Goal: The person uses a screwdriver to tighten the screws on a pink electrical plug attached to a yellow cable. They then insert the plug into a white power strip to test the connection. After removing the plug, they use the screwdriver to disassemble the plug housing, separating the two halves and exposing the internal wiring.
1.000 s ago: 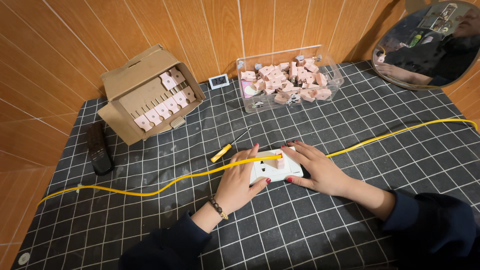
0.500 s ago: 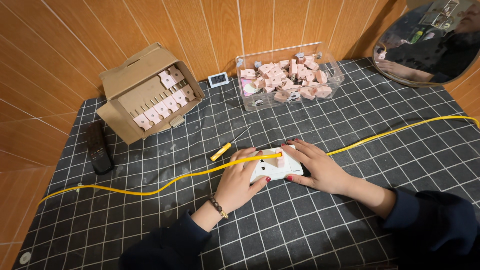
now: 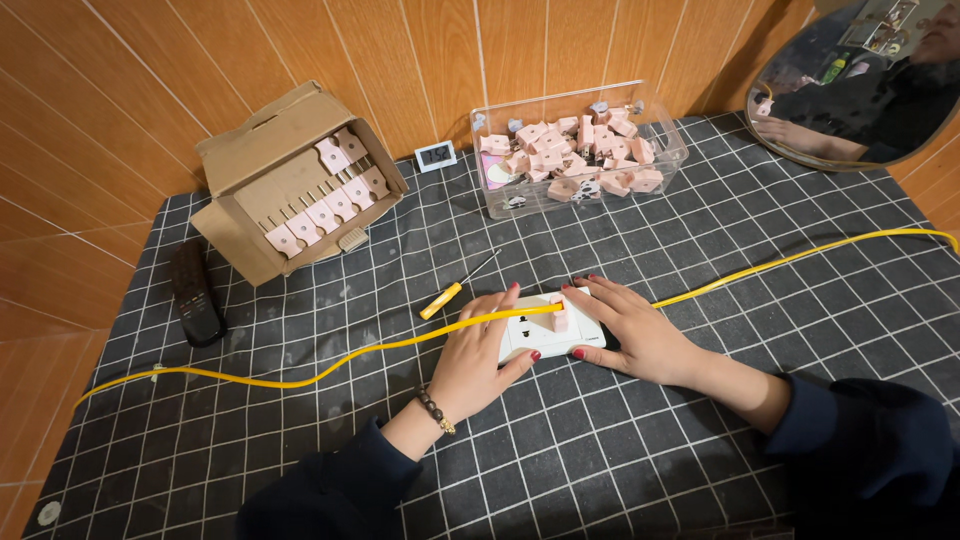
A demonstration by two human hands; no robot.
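The white socket plate (image 3: 548,335) lies flat on the black grid mat (image 3: 700,440), near the centre and between both hands. The left hand (image 3: 478,352) rests against the plate's left edge — fingers curled loosely round the end, thumb tip on the near edge. The right hand (image 3: 630,330) lies over the right end, fingers spread and laid flat, thumb on the near edge. A small pink plug piece (image 3: 560,316) sits on the plate, touching the yellow cable (image 3: 330,360), which runs across the mat from left to far right. A yellow-handled screwdriver (image 3: 450,293) lies just beyond the left hand. Farther back stand a cardboard box (image 3: 250,150) and a clear tub (image 3: 530,200), both holding pink pieces.
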